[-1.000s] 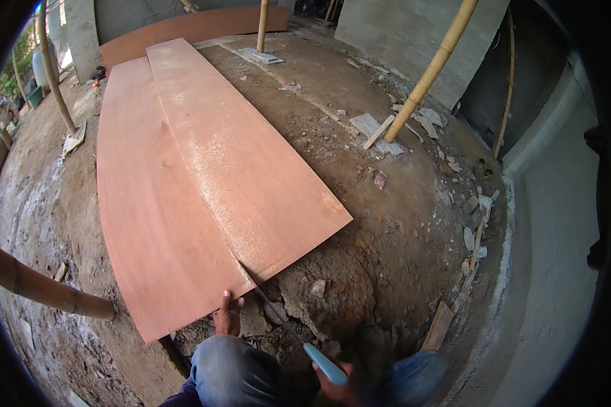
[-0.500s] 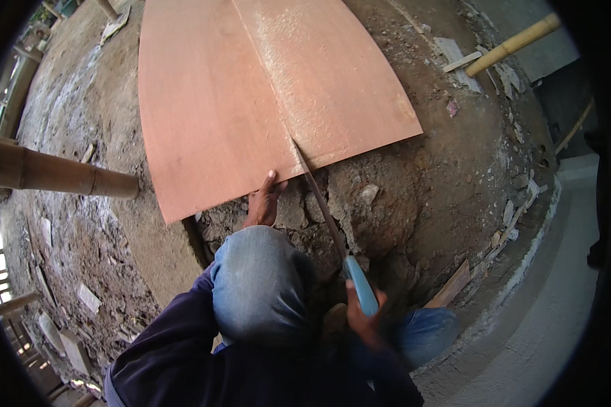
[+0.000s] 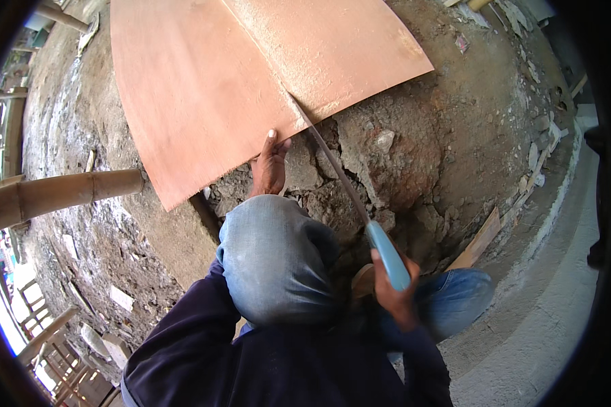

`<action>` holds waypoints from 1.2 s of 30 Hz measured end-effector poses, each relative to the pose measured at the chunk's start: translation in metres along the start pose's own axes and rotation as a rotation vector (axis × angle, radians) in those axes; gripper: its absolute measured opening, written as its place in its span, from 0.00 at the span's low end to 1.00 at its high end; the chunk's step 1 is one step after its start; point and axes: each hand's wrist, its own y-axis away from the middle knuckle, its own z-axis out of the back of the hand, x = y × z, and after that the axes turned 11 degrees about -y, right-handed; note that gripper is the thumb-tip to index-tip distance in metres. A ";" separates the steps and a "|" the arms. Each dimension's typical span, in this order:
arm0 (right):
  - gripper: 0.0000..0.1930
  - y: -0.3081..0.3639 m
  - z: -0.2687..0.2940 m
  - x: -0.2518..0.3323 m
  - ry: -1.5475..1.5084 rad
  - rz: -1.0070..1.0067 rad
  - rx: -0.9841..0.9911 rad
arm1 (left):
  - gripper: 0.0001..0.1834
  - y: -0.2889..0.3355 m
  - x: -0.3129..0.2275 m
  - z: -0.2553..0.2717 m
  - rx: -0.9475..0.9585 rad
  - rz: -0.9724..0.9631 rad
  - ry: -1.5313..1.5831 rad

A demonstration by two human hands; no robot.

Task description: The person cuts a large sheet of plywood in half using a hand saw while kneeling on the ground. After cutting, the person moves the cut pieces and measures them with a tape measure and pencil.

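A large reddish plywood sheet (image 3: 190,95) lies ahead of me, with a straight cut line running away through it and sawdust (image 3: 305,51) along that line. My right hand (image 3: 395,288) is closed round the light-blue handle of a handsaw (image 3: 339,173). The saw's blade slants up to the left, its far end in the cut near the sheet's close edge. Just left of the blade, my left hand (image 3: 270,166) grips that edge, thumb on top and the other fingers mostly hidden beneath the sheet. My bent knee (image 3: 271,251) is right behind this hand.
Broken, rubbly ground (image 3: 387,169) lies under the sheet's near edge. A bamboo pole (image 3: 81,193) juts in from the left. A wood offcut (image 3: 476,241) rests at the right, beside a grey concrete strip (image 3: 536,325). Scraps litter the dirt on the left.
The view has shifted, so the sheet sits higher in the picture. My right hand and the saw appear further right; my left hand keeps its hold on the edge.
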 end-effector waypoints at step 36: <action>0.21 -0.023 -0.014 -0.014 0.048 0.081 0.008 | 0.07 -0.004 -0.014 0.006 0.164 0.022 0.094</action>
